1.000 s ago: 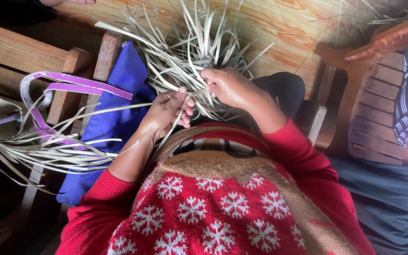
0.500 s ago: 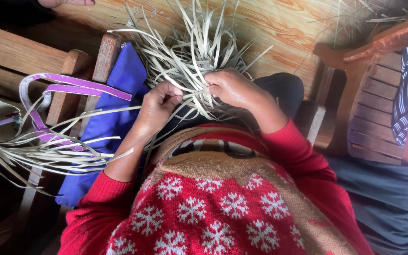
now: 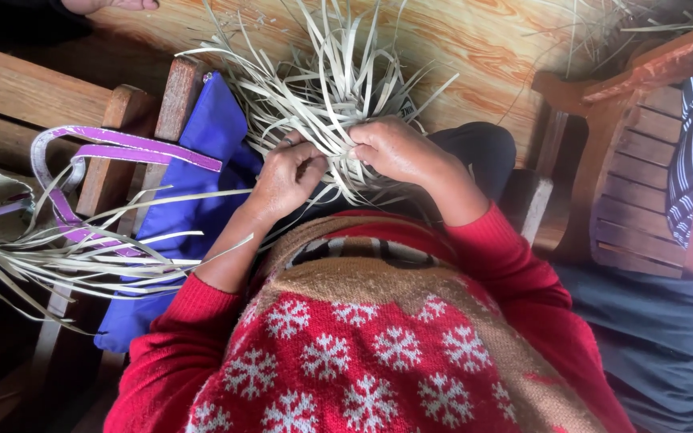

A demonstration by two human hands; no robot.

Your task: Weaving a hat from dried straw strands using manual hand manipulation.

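Both hands close on the bundle of pale straw strips [image 3: 338, 104]: left hand [image 3: 286, 178] pinching strands below it, right hand [image 3: 395, 151] clenched beside (blue bag [image 3: 202, 184] left of it).

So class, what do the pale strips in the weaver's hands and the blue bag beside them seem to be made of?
Strips: probably dried palm leaf or a similar plant fibre; flat, pale, matte, springing stiffly from where the left hand and right hand grip them. Blue bag: likely woven synthetic cloth; smooth, slightly shiny, with purple strap handles.
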